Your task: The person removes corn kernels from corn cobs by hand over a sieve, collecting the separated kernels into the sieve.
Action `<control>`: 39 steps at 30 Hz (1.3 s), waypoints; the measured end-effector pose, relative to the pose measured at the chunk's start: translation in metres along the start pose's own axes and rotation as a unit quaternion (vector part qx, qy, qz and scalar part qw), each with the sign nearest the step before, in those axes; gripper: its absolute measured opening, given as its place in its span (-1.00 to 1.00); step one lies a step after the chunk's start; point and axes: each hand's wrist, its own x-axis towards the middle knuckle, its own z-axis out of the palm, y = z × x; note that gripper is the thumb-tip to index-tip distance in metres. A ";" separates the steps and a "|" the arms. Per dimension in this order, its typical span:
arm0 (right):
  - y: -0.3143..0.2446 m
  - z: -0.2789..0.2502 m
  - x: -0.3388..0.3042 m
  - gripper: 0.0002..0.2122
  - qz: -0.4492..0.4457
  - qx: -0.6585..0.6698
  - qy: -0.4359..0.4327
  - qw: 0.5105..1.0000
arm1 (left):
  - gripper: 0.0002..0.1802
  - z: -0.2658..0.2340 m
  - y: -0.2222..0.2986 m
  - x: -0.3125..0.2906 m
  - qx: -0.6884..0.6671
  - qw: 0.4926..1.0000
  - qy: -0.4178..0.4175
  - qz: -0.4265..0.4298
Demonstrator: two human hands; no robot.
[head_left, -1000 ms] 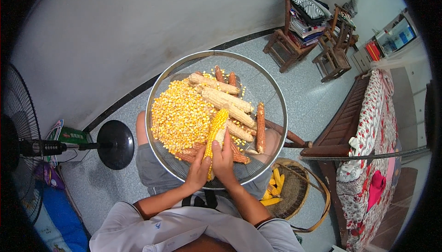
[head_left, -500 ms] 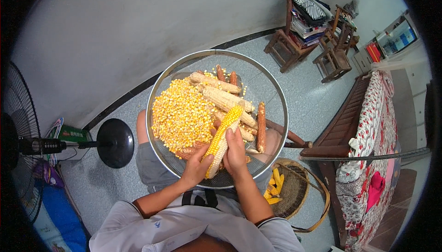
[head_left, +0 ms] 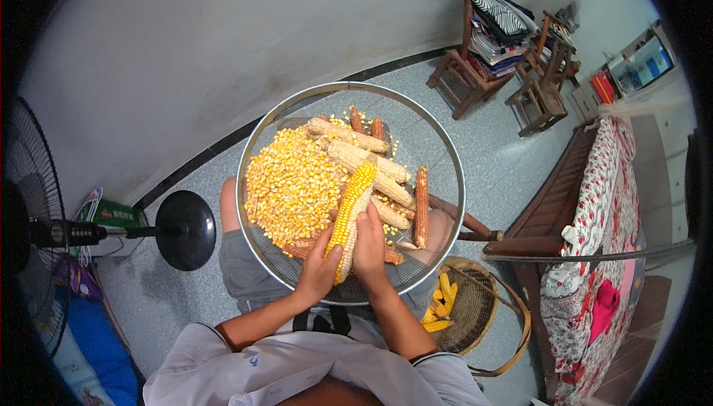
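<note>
A partly shelled corn cob (head_left: 352, 217) is gripped between both my hands, its yellow kernels on the left side and a pale bare strip on the right. My left hand (head_left: 319, 266) is closed around its lower left side. Along its right side, my right hand (head_left: 368, 246) presses with fingers wrapped on it. Underneath, a round metal-rimmed mesh sieve (head_left: 445, 135) rests on my lap. A heap of loose yellow kernels (head_left: 291, 187) fills its left half. Several stripped pale cobs (head_left: 368, 159) and reddish cobs (head_left: 422, 205) lie at its middle and right.
A wicker basket (head_left: 479, 309) with yellow corn cobs (head_left: 443, 302) stands at my right on the floor. To the left is a black fan (head_left: 186, 229). Wooden chairs (head_left: 464, 79) piled with items stand far right, near a bed with a floral cover (head_left: 605, 205).
The held cob has swung to a more upright angle, its top moving left. My right hand has shifted slightly left with it.
</note>
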 end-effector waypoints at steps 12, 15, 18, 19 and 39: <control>0.002 -0.009 -0.014 -0.58 0.018 -0.126 -0.021 0.992 | -0.41 -0.001 -0.023 -0.002 0.014 0.998 0.049 0.035; 0.005 -0.001 -0.015 -0.59 -0.051 -0.129 0.012 0.990 | -0.40 0.002 -0.014 -0.003 0.012 0.998 0.052 0.044; -0.008 0.014 -0.020 -0.60 -0.049 -0.069 0.022 0.996 | -0.39 0.004 -0.007 -0.002 0.006 0.998 0.050 0.046; -0.003 0.016 -0.020 -0.60 -0.049 -0.069 0.022 0.996 | -0.39 0.004 -0.009 -0.002 0.006 0.998 0.050 0.046; 0.007 0.010 -0.034 -0.51 -0.009 -0.144 -0.006 0.990 | -0.42 0.000 -0.016 0.000 0.027 0.996 0.066 0.047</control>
